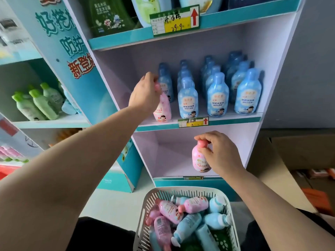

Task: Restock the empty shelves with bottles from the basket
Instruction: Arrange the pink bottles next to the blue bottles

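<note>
while both arms reach into the display, the head view shows the left hand (145,93) curled over the cap of a pink bottle (162,109) at the left end of the middle shelf (235,118), just beside the front row of blue bottles (217,98). its base seems to be down near the front lip, though blur leaves that unsure. the right hand (219,154) pinches the cap of a second pink bottle (199,158), held upright in the mouth of the lower shelf (172,171). the basket (150,200) sits below, with pink and blue bottles lying loose in it. the risk i see: letting go so near the lip could tip the first bottle forward or nudge its blue neighbour, and a cap-only pinch may let the second slip.
</note>
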Action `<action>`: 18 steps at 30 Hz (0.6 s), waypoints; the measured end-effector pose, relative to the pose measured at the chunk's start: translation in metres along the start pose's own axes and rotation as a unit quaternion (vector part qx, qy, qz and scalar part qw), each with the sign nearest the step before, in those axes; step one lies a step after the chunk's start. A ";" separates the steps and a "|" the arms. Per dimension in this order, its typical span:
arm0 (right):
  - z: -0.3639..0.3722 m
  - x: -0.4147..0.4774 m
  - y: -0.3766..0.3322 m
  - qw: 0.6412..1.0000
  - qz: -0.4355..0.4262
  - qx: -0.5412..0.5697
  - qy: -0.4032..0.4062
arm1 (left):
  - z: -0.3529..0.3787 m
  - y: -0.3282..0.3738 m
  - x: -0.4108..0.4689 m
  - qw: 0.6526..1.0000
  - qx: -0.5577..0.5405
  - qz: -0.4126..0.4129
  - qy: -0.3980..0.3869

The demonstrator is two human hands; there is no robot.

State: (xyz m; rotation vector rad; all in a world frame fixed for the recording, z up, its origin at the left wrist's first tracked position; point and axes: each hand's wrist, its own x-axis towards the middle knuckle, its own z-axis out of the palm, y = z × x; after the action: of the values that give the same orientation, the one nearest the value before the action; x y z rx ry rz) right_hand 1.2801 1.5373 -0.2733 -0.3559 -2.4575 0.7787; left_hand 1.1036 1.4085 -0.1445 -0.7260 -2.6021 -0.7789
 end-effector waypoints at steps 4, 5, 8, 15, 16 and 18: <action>0.003 -0.002 -0.003 1.000 -0.008 0.005 -0.002 | 0.012 -0.006 -0.013 0.994 -0.033 -0.097 -0.047; 0.004 -0.002 -0.004 1.000 -0.008 0.011 -0.006 | 0.017 -0.009 -0.015 0.990 -0.037 -0.123 -0.057; 0.006 -0.003 -0.007 0.999 -0.004 0.026 -0.022 | 0.030 -0.016 -0.016 0.981 -0.057 -0.167 -0.082; 0.013 -0.002 -0.009 0.999 -0.010 0.006 -0.037 | 0.048 -0.013 0.002 0.983 -0.072 -0.160 -0.061; 0.014 -0.001 -0.009 0.999 -0.010 0.001 -0.037 | 0.052 -0.013 0.006 0.982 -0.071 -0.165 -0.060; 0.015 -0.001 -0.010 0.999 -0.009 -0.005 -0.037 | 0.058 -0.013 0.015 0.981 -0.067 -0.174 -0.059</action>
State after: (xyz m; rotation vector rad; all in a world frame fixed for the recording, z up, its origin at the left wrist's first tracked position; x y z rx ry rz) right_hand 1.2712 1.5220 -0.2782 -0.3127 -2.5308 0.7856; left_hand 1.0747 1.4387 -0.1890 -0.3627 -2.8483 -1.0476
